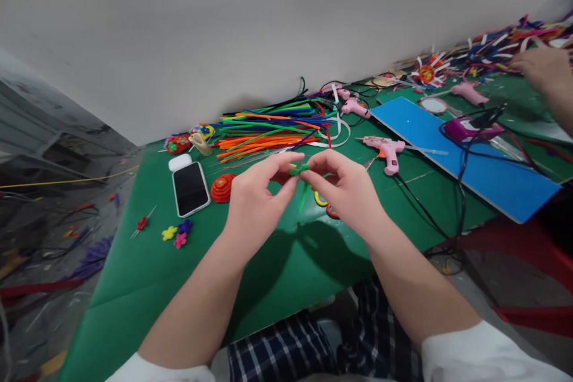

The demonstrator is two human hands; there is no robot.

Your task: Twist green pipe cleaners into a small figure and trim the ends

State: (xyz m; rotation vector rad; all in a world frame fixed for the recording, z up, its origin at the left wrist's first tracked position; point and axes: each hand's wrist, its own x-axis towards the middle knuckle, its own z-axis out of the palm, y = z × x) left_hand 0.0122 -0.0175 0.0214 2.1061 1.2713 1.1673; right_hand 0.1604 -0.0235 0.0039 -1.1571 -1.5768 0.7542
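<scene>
Both my hands meet above the green table (147, 262), pinching a small green pipe-cleaner piece (299, 169) between their fingertips. My left hand (257, 194) grips its left end with thumb and forefinger. My right hand (342, 188) holds the right end, fingers curled. A green tail (304, 196) hangs down from the piece. Under my right hand lie small yellow and red loops (323, 203), partly hidden.
A pile of coloured pipe cleaners (273, 128) lies behind my hands. A phone (190, 188), white earbud case (179, 162), orange coil (222, 187) and small flowers (177, 233) sit left. Pink glue guns (385, 149), a blue board (465, 155) and another person's hand (544, 68) are right.
</scene>
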